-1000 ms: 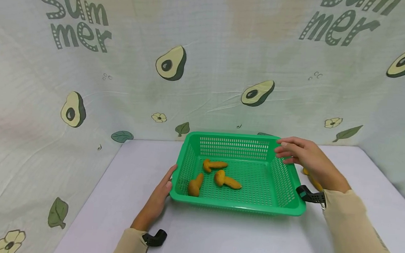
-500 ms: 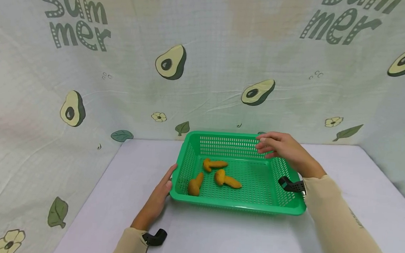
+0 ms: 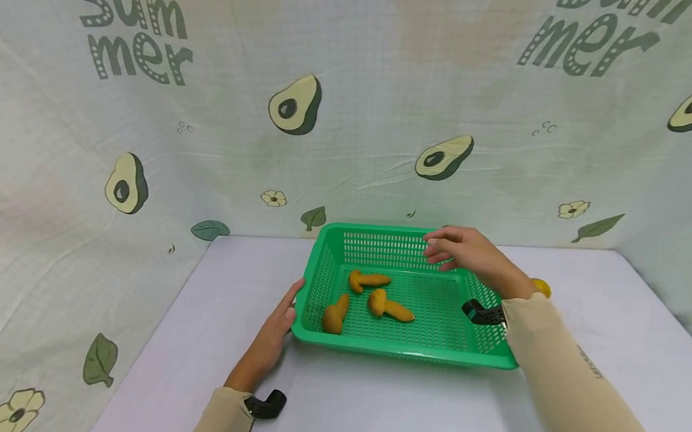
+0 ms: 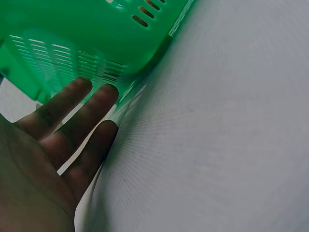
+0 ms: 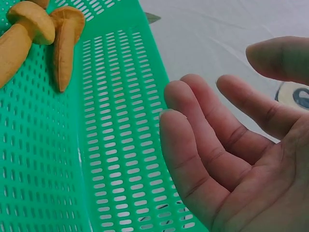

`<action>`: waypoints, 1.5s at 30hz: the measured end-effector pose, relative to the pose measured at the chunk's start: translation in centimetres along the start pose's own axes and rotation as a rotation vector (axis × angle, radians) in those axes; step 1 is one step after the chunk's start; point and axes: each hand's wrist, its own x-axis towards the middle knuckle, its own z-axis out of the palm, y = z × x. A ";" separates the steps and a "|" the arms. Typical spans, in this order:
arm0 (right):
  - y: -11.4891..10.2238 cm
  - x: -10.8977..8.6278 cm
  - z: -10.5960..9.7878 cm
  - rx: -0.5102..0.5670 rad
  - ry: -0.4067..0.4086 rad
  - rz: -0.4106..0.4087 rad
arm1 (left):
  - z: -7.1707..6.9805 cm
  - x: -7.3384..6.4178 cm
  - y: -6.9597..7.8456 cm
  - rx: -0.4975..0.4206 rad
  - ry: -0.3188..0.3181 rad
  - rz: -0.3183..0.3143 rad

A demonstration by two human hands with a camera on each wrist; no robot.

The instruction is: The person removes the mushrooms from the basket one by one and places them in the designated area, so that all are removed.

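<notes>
A green plastic basket [image 3: 402, 350] stands on the table, with several slots in its walls. Three yellow-brown mushrooms lie in its left half: one at the back [image 3: 368, 281], one in the middle [image 3: 390, 307] and one at the front left [image 3: 335, 314]. My left hand [image 3: 269, 339] rests against the basket's left side; in the left wrist view its extended fingers [image 4: 79, 123] reach to the slotted wall. Above the basket's back right part hovers my right hand [image 3: 465, 252], holding nothing. Its fingers [image 5: 178, 140] are loosely bent in the right wrist view.
A yellow object [image 3: 542, 287] lies right of the basket, partly hidden behind my right forearm. The white table [image 3: 367, 407] backs onto a hanging cloth [image 3: 366, 109] printed with avocados and leaves.
My right hand has moved left from the basket's right rim to over its back wall, slowing in the last half second. Left hand, basket and mushrooms have stayed put.
</notes>
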 end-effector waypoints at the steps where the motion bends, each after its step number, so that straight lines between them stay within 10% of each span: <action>1: 0.0 0.1 0.1 -0.004 -0.007 0.000 | 0.0 0.0 0.0 0.000 0.001 -0.001; 45: 1.9 3.7 6.5 -0.310 -0.378 0.025 | 0.0 -0.2 0.5 -0.017 -0.008 -0.027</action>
